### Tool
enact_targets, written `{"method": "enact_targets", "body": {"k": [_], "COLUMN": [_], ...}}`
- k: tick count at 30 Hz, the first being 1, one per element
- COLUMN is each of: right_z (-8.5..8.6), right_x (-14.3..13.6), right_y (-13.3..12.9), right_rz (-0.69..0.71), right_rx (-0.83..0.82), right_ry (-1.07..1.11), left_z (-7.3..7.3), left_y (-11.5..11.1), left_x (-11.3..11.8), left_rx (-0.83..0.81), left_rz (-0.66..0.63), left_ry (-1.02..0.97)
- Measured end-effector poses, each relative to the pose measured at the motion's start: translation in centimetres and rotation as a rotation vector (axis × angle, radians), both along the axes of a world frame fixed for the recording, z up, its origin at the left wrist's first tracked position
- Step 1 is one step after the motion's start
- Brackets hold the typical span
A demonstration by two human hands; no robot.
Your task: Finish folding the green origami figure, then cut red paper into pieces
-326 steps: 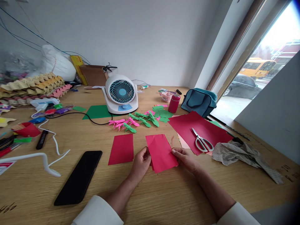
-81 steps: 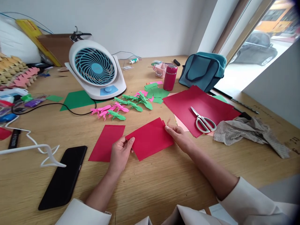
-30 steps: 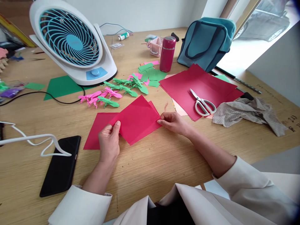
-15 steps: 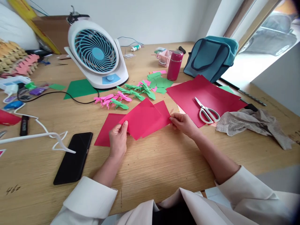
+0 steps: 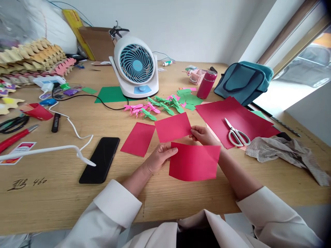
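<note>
My left hand (image 5: 162,156) is closed on a red paper sheet (image 5: 194,164), its thumb on top at the near-left corner; the sheet is slightly bowed and passes in front of my right wrist. Between the fingers of my right hand (image 5: 203,135) is the right edge of a second red paper rectangle (image 5: 172,126), a little farther away. A third red piece (image 5: 138,139) lies flat on the table to the left. White-handled scissors (image 5: 236,133) rest on large red sheets (image 5: 219,112) to the right.
Green and pink folded paper figures (image 5: 155,105) lie beyond my hands, before a white fan (image 5: 137,65). A black phone (image 5: 99,160) lies left, under a white curved rod (image 5: 82,155). A red bottle (image 5: 207,84), teal bag (image 5: 243,82) and crumpled cloth (image 5: 274,151) are at right.
The two overlapping red papers are now apart: my left hand has brought one nearer and to the right, while my right hand keeps the other. The view has shifted left.
</note>
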State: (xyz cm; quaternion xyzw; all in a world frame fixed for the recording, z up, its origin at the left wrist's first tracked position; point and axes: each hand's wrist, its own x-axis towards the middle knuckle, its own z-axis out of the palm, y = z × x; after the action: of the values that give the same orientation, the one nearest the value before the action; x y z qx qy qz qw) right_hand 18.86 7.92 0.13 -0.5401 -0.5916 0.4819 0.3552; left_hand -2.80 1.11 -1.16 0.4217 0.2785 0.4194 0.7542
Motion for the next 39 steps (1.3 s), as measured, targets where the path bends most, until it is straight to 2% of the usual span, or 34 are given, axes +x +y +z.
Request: {"method": "enact_targets", "body": {"k": [2,5,13,27,39], "right_z": [0.6,1.1,0.3,-1.1,-2.0], "right_x": [-1.3,-3.5,-8.2,-8.3,-8.2], "right_y": [0.4,1.0,2.3,2.7,2.7], "right_rz": [0.048,0.117,0.246,0.225,0.205], "right_rx": [0.018,0.031,-0.031,-0.019,0.040], "right_ry": [-0.042,-0.096,-0.157,-0.232,-0.209], "left_z": [0.1,0.0,-0.2,-0.5,-0.6], "left_y": [-0.1,0.0,0.3,0.9,1.0], "left_x": [-0.1,-0.2,-0.3,-0.2,-0.2], "left_rx": [-0.029,-0.069,-0.104,-0.072,-0.086], "left_rz": [-0.104,-0.180,-0.209,-0.087,-0.059], "left_ry": [-0.001,-0.011,-0.025,0.044,0.059]}}
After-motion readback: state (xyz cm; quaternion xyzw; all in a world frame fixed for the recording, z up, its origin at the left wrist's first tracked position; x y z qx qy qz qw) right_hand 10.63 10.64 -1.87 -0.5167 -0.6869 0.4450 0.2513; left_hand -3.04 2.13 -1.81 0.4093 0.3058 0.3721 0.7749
